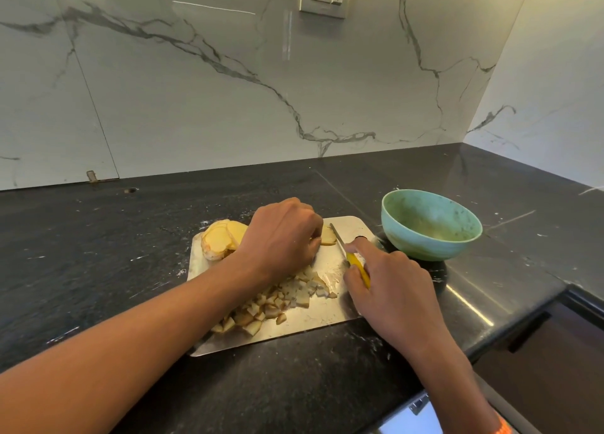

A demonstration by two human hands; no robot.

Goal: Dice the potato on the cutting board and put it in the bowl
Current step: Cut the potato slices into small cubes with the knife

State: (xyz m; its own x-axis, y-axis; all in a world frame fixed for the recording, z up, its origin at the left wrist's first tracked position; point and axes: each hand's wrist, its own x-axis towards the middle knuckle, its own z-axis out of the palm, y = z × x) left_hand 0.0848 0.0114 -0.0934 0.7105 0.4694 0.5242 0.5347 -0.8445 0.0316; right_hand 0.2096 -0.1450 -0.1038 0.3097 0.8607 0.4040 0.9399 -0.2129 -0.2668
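Right hand (392,290) grips yellow-handled knife (351,257); left hand (281,237) pins potato slice (327,236) beside blade. Diced potato (277,306) heaped near wrist, uncut slices (222,239) beyond left hand. Bowl (431,224) right, empty: roughly halfway.

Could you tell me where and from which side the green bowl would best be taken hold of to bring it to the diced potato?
Judging by its pose, grip the green bowl at its right rim, coming from above right. It stands upright and open, that side is free, while the right hand with the knife crowds its left.
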